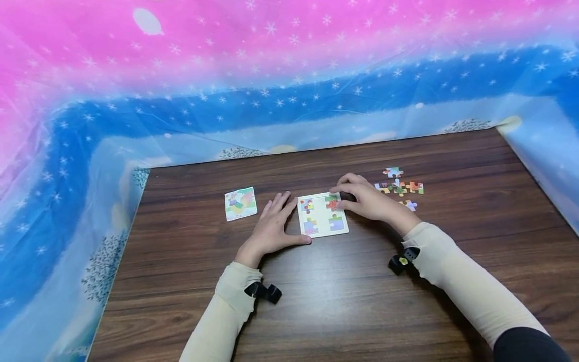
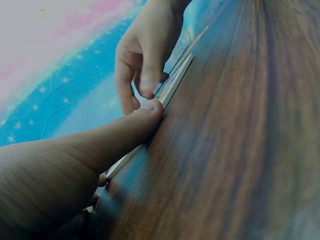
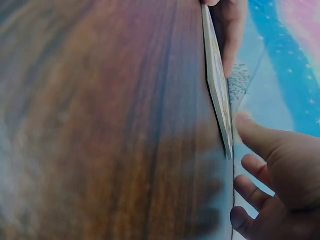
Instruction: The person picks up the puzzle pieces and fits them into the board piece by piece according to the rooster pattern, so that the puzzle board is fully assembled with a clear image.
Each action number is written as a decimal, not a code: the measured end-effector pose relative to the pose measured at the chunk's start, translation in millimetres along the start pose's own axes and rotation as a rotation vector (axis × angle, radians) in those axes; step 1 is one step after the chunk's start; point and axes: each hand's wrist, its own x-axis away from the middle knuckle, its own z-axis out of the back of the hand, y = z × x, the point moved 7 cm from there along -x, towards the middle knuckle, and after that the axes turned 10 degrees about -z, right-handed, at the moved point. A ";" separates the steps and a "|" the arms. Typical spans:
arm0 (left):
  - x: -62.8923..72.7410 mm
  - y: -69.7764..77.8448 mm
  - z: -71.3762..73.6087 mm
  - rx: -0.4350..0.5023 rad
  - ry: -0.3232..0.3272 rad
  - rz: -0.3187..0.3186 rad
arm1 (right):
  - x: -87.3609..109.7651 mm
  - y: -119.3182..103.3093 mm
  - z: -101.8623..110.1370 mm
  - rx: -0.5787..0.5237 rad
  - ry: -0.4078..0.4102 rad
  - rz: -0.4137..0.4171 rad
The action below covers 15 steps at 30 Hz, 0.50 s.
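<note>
Touches square white puzzle tray (image 1: 322, 217) with spread left grip (image 1: 272, 226); partly hides red-patterned jigsaw piece (image 1: 330, 202) behind loosely parted, apparently empty right grip (image 1: 365, 200).

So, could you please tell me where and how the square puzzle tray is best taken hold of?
Probably by its left and right edges, coming low from both sides: the puzzle tray is thin and lies flat on the table, so its edges offer purchase, and keeping it level should stop the puzzle pieces inside from sliding.
</note>
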 end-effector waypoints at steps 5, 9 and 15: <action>-0.2 -1.5 -0.3 -0.006 -0.002 0.007 | -0.1 -3.6 -3.5 0.044 -0.009 0.024; -0.4 -2.0 -0.4 -0.006 -0.002 0.011 | -0.9 -3.4 -5.3 0.061 -0.020 0.012; -1.5 -0.7 -1.3 -0.009 -0.001 0.002 | 0.6 4.1 -2.2 0.050 -0.009 -0.009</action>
